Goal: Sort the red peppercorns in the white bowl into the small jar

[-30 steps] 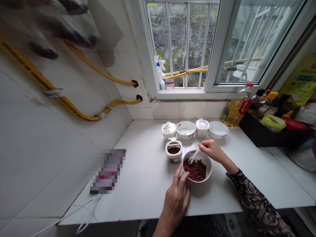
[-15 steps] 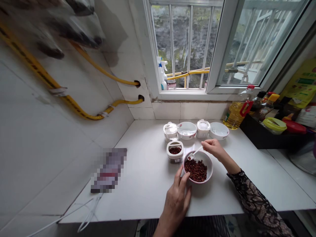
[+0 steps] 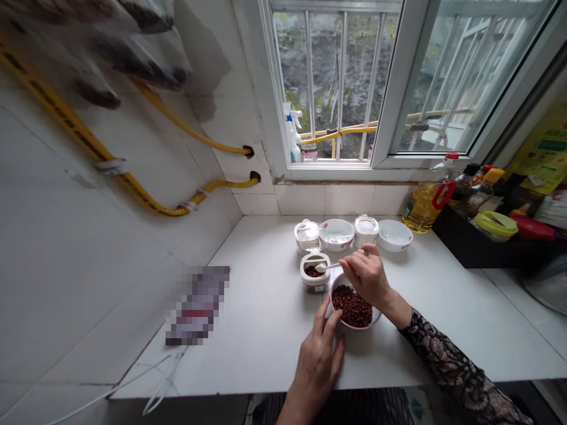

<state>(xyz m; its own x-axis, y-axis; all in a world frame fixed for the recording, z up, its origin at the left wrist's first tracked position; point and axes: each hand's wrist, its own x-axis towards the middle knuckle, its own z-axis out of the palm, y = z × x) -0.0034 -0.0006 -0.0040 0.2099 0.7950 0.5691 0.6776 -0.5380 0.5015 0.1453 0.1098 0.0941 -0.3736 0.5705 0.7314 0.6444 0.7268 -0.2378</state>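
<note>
Swung left since the earlier frame, the right hand has carried the spoon from over the near bowl to the mouth of the open jar; both vessels have stayed put on the counter.

Far left, a yellow pipe crosses the tiled wall. Below it lies a pixelated item, with a white cable at its near end. Next, the left hand is loosely spread, its fingertips against the near bowl's left rim. Just beyond them stands the open jar; the spoon's scoop is at its opening, though whether it touches the contents cannot be told. Behind, left to right, stand a left jar, left bowl, right jar and right bowl.

Upright beside the open jar, the near bowl holds dark red grains. Over its far right side, the right hand has thumb and fingers closed on the spoon's handle; a lace sleeve covers its arm. Far right, an oil bottle stands beside a black box.
</note>
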